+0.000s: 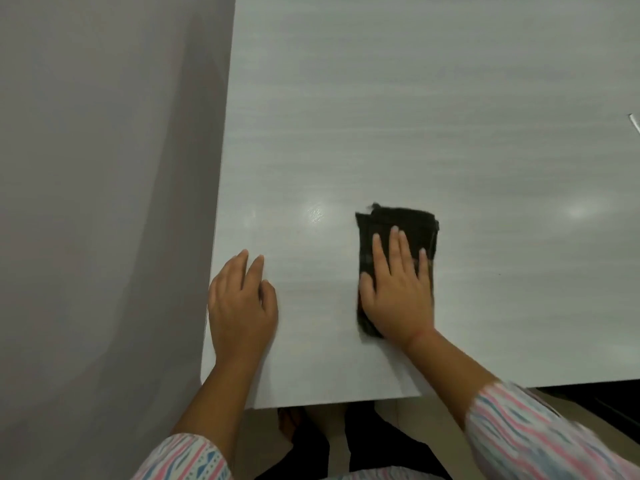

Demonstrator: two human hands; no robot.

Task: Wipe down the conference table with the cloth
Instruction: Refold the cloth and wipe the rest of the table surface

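Note:
A folded black cloth (417, 223) lies flat on the pale grey conference table (415, 116), near its front left corner. My right hand (398, 289) presses flat on the cloth with fingers spread, covering its near half. My left hand (240, 303) rests palm down on the bare tabletop close to the left edge, holding nothing, fingers slightly apart. The cloth's far end sticks out beyond my fingertips.
The table's left edge (221, 202) runs beside a plain grey wall (104, 202). Its front edge (329, 403) is just below my wrists, with my legs and the floor under it. A small thin object (634, 121) lies at the far right.

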